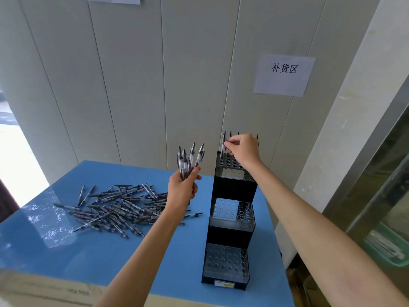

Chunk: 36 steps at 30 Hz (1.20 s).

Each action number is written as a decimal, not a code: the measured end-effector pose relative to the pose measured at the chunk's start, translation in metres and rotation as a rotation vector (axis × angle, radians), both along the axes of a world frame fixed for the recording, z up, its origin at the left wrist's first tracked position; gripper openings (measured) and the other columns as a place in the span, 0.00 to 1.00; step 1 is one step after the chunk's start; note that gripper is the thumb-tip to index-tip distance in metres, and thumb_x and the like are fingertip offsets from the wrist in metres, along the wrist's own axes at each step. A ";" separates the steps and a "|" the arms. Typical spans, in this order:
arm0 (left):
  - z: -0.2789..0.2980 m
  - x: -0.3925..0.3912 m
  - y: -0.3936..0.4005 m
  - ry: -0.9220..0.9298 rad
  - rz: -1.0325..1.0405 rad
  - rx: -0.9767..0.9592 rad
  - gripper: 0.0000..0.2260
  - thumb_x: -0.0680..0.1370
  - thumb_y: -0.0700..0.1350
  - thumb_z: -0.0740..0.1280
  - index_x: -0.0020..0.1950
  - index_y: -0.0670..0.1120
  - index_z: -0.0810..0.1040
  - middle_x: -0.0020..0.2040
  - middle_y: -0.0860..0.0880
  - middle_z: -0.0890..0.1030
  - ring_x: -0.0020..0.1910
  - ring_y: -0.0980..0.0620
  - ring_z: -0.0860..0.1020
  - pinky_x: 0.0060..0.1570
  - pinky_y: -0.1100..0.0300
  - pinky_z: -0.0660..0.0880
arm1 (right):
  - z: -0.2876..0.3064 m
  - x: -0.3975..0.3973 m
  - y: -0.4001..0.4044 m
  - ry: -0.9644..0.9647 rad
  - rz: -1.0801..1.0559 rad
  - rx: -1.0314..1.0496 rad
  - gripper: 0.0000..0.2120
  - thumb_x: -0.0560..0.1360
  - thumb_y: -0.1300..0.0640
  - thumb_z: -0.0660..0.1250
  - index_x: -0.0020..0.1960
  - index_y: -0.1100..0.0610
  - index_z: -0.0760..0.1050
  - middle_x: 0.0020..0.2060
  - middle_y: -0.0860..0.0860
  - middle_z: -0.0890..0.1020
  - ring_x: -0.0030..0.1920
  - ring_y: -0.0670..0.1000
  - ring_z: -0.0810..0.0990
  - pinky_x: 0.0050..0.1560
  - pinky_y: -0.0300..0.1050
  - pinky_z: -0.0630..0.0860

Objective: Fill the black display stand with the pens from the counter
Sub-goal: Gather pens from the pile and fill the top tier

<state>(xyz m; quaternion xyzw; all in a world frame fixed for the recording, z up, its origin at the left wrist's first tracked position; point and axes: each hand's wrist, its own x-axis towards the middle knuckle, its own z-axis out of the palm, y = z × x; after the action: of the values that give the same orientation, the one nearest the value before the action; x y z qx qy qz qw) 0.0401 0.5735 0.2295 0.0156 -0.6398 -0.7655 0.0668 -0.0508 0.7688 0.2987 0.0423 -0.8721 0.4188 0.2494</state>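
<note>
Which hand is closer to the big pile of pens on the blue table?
Left. The left hand hovers just above the pile of pens, at its right edge, gripping a bunch of pens. The right hand is farther right, pinching a pen at the black stand top tier.

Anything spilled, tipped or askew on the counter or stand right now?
Nothing stands out. The black display stand sits upright, the loose pens lie heaped on the blue counter, none overhanging its edge.

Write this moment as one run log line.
left hand: holds pen bundle | right hand: pinches pen at stand top tier | lower tiers: empty
</note>
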 end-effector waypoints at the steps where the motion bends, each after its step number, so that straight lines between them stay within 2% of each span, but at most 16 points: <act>1: 0.001 0.000 0.000 0.008 -0.009 0.009 0.10 0.83 0.47 0.68 0.54 0.41 0.83 0.40 0.47 0.81 0.27 0.52 0.69 0.26 0.60 0.63 | -0.003 0.001 0.000 0.002 -0.008 0.011 0.04 0.75 0.60 0.73 0.44 0.58 0.86 0.33 0.51 0.86 0.36 0.50 0.85 0.49 0.55 0.83; 5: 0.002 0.002 0.000 0.029 -0.029 0.002 0.10 0.82 0.48 0.68 0.56 0.43 0.83 0.46 0.48 0.86 0.26 0.53 0.69 0.24 0.63 0.63 | -0.004 0.006 0.002 -0.017 -0.028 0.009 0.05 0.76 0.60 0.72 0.47 0.61 0.86 0.35 0.54 0.86 0.34 0.50 0.85 0.49 0.54 0.84; 8: 0.003 0.000 0.003 0.024 -0.024 0.001 0.10 0.82 0.48 0.69 0.55 0.42 0.82 0.48 0.47 0.87 0.27 0.52 0.69 0.24 0.63 0.63 | -0.001 0.012 0.006 -0.062 -0.010 0.010 0.04 0.75 0.58 0.74 0.47 0.59 0.86 0.35 0.52 0.86 0.36 0.50 0.86 0.49 0.49 0.84; 10: 0.004 0.000 0.006 0.026 -0.036 0.011 0.09 0.81 0.48 0.70 0.55 0.43 0.82 0.48 0.48 0.87 0.28 0.52 0.69 0.24 0.62 0.63 | 0.002 0.021 0.008 -0.129 0.064 -0.162 0.05 0.75 0.58 0.75 0.47 0.60 0.85 0.36 0.54 0.87 0.39 0.54 0.87 0.48 0.49 0.84; 13: 0.008 -0.001 0.013 0.037 -0.033 0.020 0.09 0.81 0.48 0.71 0.54 0.43 0.82 0.47 0.49 0.87 0.28 0.52 0.69 0.25 0.62 0.63 | 0.010 0.039 0.007 -0.276 0.289 -0.446 0.10 0.77 0.56 0.73 0.51 0.63 0.84 0.42 0.58 0.87 0.44 0.58 0.87 0.51 0.53 0.84; 16: 0.011 -0.003 0.020 0.042 -0.021 0.024 0.08 0.80 0.48 0.71 0.54 0.44 0.83 0.47 0.49 0.87 0.28 0.52 0.69 0.26 0.61 0.64 | 0.013 0.052 0.006 -0.310 0.378 -0.474 0.12 0.77 0.54 0.72 0.53 0.63 0.83 0.44 0.58 0.87 0.46 0.59 0.87 0.50 0.51 0.84; 21: 0.011 -0.001 0.031 0.053 -0.051 0.008 0.08 0.79 0.48 0.73 0.53 0.45 0.83 0.47 0.47 0.87 0.27 0.52 0.70 0.25 0.62 0.64 | 0.006 0.060 0.007 -0.308 0.386 -0.481 0.09 0.75 0.58 0.74 0.53 0.62 0.83 0.44 0.57 0.87 0.45 0.58 0.87 0.47 0.49 0.85; 27: 0.014 -0.003 0.038 0.053 -0.079 0.007 0.07 0.79 0.48 0.73 0.53 0.46 0.83 0.46 0.46 0.87 0.27 0.50 0.72 0.23 0.61 0.63 | 0.004 0.055 0.006 -0.341 0.379 -0.647 0.07 0.75 0.65 0.73 0.52 0.66 0.82 0.44 0.62 0.86 0.45 0.61 0.87 0.46 0.48 0.84; 31: 0.020 -0.005 0.035 0.040 -0.099 -0.010 0.09 0.79 0.50 0.73 0.55 0.47 0.83 0.47 0.48 0.87 0.25 0.52 0.74 0.21 0.62 0.61 | 0.009 0.050 0.002 -0.302 0.367 -0.693 0.06 0.76 0.67 0.71 0.52 0.68 0.81 0.44 0.63 0.86 0.45 0.60 0.87 0.47 0.49 0.84; 34: 0.018 -0.010 0.030 0.036 -0.102 -0.042 0.09 0.80 0.50 0.71 0.55 0.46 0.82 0.47 0.48 0.87 0.24 0.52 0.71 0.23 0.60 0.62 | 0.018 0.040 0.008 -0.231 0.283 -0.769 0.05 0.76 0.68 0.70 0.52 0.68 0.81 0.44 0.63 0.86 0.45 0.61 0.87 0.48 0.50 0.85; 36: 0.014 -0.014 0.025 0.013 -0.087 -0.052 0.10 0.81 0.48 0.70 0.56 0.43 0.79 0.47 0.44 0.85 0.25 0.52 0.66 0.25 0.59 0.62 | 0.025 0.031 0.017 -0.151 0.166 -0.770 0.04 0.76 0.68 0.70 0.51 0.67 0.81 0.44 0.63 0.86 0.44 0.59 0.87 0.47 0.50 0.85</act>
<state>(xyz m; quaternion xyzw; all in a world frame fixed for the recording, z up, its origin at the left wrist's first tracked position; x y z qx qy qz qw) 0.0263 0.5983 0.2430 -0.0187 -0.6589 -0.7510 0.0379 -0.0202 0.7854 0.3241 -0.0150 -0.6610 0.7356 0.1477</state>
